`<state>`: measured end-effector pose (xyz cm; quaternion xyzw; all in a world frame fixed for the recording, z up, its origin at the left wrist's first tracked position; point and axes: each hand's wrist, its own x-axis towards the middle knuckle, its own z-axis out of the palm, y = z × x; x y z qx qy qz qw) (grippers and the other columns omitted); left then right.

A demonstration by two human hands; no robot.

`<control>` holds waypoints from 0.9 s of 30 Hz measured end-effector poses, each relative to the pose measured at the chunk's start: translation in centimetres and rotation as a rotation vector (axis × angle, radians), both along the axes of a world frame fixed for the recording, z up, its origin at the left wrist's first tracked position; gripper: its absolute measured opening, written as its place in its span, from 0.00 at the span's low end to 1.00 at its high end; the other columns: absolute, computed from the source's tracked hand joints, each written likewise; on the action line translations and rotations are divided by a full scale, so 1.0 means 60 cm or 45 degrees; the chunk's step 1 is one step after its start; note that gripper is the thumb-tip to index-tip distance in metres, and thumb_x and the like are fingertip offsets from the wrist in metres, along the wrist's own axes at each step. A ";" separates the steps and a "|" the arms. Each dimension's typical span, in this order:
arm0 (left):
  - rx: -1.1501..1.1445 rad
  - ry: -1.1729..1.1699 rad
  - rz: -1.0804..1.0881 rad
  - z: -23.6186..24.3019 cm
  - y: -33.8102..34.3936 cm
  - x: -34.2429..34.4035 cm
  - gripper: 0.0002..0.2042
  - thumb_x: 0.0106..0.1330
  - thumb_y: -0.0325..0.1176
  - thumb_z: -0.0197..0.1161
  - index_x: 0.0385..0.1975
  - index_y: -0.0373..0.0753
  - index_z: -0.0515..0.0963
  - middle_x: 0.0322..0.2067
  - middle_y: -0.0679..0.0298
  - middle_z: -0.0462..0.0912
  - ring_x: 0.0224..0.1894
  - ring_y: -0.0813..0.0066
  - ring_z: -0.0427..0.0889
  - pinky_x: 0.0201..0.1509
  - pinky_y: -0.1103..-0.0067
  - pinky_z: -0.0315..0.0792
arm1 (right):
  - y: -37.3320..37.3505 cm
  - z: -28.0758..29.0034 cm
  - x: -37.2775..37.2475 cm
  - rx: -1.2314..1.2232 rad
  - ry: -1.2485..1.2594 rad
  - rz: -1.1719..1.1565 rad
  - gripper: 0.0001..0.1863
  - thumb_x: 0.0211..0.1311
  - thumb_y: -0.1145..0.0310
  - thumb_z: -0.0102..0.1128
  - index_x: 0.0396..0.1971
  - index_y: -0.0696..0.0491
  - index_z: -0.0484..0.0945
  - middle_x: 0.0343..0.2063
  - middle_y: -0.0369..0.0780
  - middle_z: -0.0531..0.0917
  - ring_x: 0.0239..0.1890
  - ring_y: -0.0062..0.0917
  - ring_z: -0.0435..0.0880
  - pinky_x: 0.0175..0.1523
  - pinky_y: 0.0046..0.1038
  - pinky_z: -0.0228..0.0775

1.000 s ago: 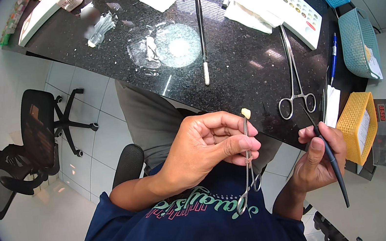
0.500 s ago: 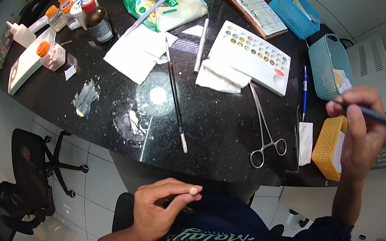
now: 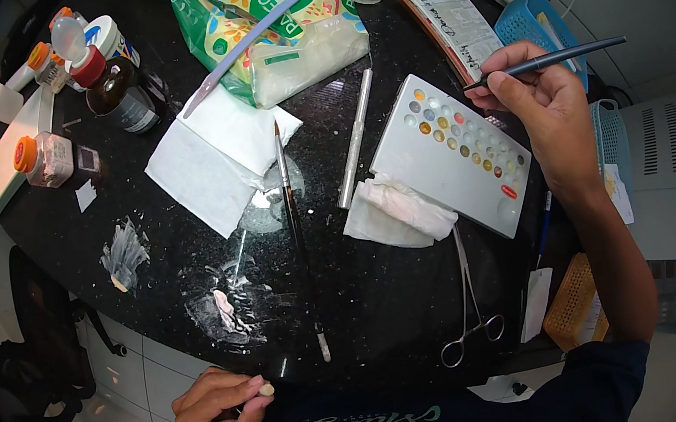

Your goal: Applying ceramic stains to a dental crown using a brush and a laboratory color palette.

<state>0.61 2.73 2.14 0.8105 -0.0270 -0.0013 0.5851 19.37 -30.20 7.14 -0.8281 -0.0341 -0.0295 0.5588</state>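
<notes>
My left hand (image 3: 225, 421) is low on the left, in front of the table edge. Its thumb and forefinger pinch a small cream-coloured, tooth-like piece (image 3: 266, 389). My right hand (image 3: 543, 100) is raised at the right and grips a slim dark pen-shaped tool (image 3: 550, 60). That tool's pointed end is over a writing pad (image 3: 459, 30), though whether it touches cannot be made out. Just left of the hand lies a white palette (image 3: 435, 167) with rows of coloured wells. A folded white cloth (image 3: 394, 212) rests against the palette's near left edge.
On the dark table (image 3: 387, 316) are a long brush (image 3: 297, 242), a metal rod (image 3: 356, 139), scissor-handled forceps (image 3: 470, 305) and white tissue (image 3: 210, 160). Bottles including a brown one (image 3: 123, 99) stand left. Blue (image 3: 536, 19) and yellow baskets (image 3: 571, 299) line the right.
My right hand has moved up and left with the dark tool, from beside the yellow basket to over the pad. The view has shifted, and my left hand now appears lower and farther left.
</notes>
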 end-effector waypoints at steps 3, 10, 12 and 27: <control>0.077 0.017 0.020 -0.011 0.005 -0.001 0.10 0.43 0.18 0.70 0.27 0.34 0.82 0.21 0.59 0.81 0.22 0.76 0.79 0.26 0.84 0.68 | 0.001 -0.010 0.008 -0.011 0.005 0.019 0.05 0.58 0.77 0.53 0.33 0.62 0.73 0.33 0.43 0.79 0.37 0.21 0.82 0.45 0.20 0.76; 0.209 0.000 0.008 -0.010 0.007 -0.005 0.04 0.49 0.24 0.68 0.25 0.36 0.80 0.18 0.63 0.78 0.21 0.79 0.75 0.27 0.84 0.66 | 0.002 -0.019 0.011 -0.043 -0.049 0.133 0.05 0.55 0.77 0.54 0.31 0.62 0.73 0.30 0.43 0.79 0.36 0.21 0.82 0.44 0.22 0.77; 0.209 -0.010 0.069 -0.018 0.007 -0.012 0.04 0.51 0.26 0.67 0.25 0.36 0.80 0.18 0.63 0.78 0.20 0.79 0.74 0.27 0.84 0.65 | 0.004 -0.019 0.013 -0.032 -0.034 0.138 0.04 0.55 0.77 0.55 0.30 0.61 0.73 0.29 0.42 0.79 0.35 0.21 0.82 0.43 0.22 0.77; 0.320 -0.059 0.138 -0.018 -0.003 -0.014 0.05 0.45 0.23 0.69 0.21 0.37 0.79 0.16 0.65 0.75 0.18 0.80 0.69 0.25 0.83 0.60 | -0.002 -0.031 0.013 -0.141 -0.092 0.171 0.05 0.51 0.76 0.58 0.27 0.62 0.75 0.26 0.40 0.79 0.32 0.21 0.83 0.43 0.25 0.77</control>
